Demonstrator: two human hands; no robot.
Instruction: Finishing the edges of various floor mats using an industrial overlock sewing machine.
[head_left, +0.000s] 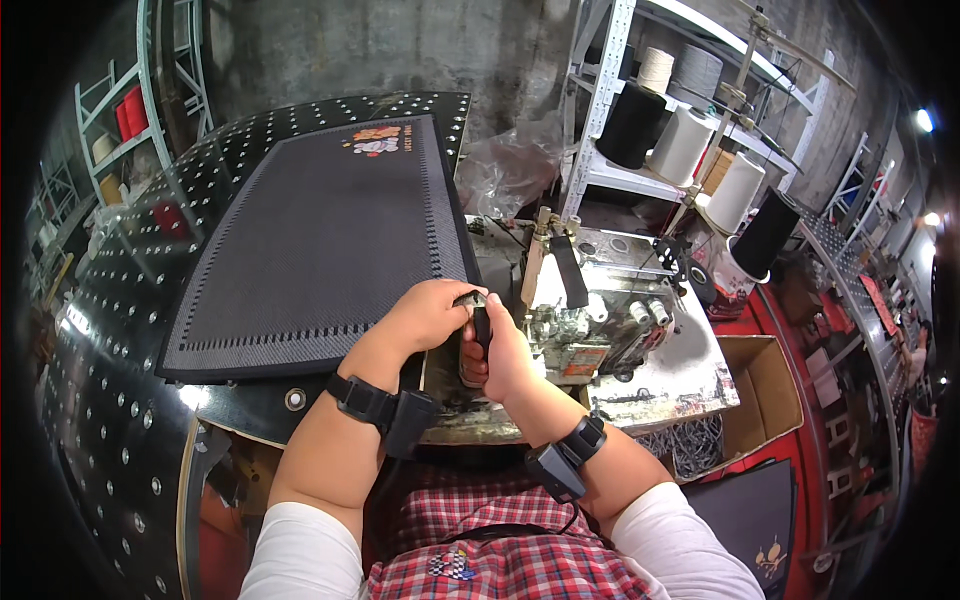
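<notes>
In front of the sewing machine [590, 335], my two hands meet at the near right corner of a dark grey mat [310, 235]. My right hand [508, 355] is closed around a small black object with a shiny top end [482, 325]; its exact kind is too small to tell. My left hand [432, 312] is closed with its fingertips at the upper end of that same object. The mat lies flat, with a dashed border, a black edge and a coloured cartoon print in its far right corner.
The mat rests on a black table [110, 400] with shiny round studs. Thread cones [680, 145] stand on and beside a white metal rack [600, 110] behind the machine. At the right are a cardboard box [765, 390] and grey thread scraps [690, 445]. Clear plastic sheeting [515, 165] hangs behind.
</notes>
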